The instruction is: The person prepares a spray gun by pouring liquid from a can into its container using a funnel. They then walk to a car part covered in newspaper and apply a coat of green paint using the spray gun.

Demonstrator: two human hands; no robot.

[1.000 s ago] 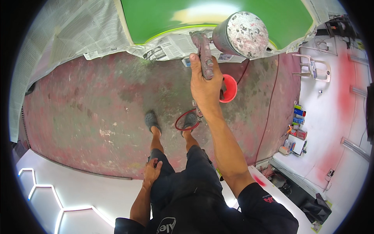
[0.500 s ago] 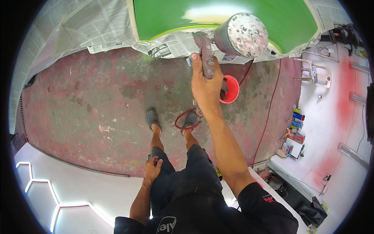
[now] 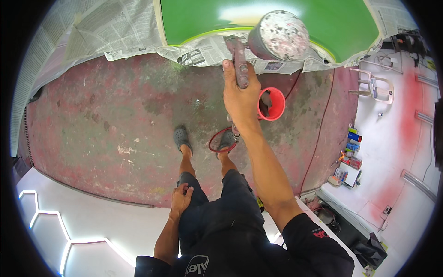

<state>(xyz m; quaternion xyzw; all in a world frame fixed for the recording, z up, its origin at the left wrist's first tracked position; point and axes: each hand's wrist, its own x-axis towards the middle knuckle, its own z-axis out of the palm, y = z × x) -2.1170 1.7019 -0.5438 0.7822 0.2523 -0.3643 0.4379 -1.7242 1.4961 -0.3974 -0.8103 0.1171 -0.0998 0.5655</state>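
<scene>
My right hand (image 3: 242,101) is wrapped round the grip of a paint-spattered spray gun (image 3: 238,64), arm stretched forward. On the gun's right side sits its paint cup (image 3: 282,36), the lid blotched white and grey. Beyond the gun stands a glossy green panel (image 3: 194,21) with a pale patch at its upper middle. A red air hose (image 3: 211,143) loops below my right wrist, over one shoe. My left hand (image 3: 181,198) hangs low against my thigh with curled fingers; whatever they hold, if anything, cannot be made out.
Newspaper masking (image 3: 115,34) surrounds the panel and hangs over the stained floor (image 3: 115,115). A red bucket (image 3: 278,108) with something dark inside stands below the gun. A hose runs along the floor at right. Further right are a white plastic chair (image 3: 384,90) and small supplies along the wall.
My right hand and the spray gun have shifted slightly left and a little farther away. More of the bucket's inside shows. My left hand stays at my thigh.
</scene>
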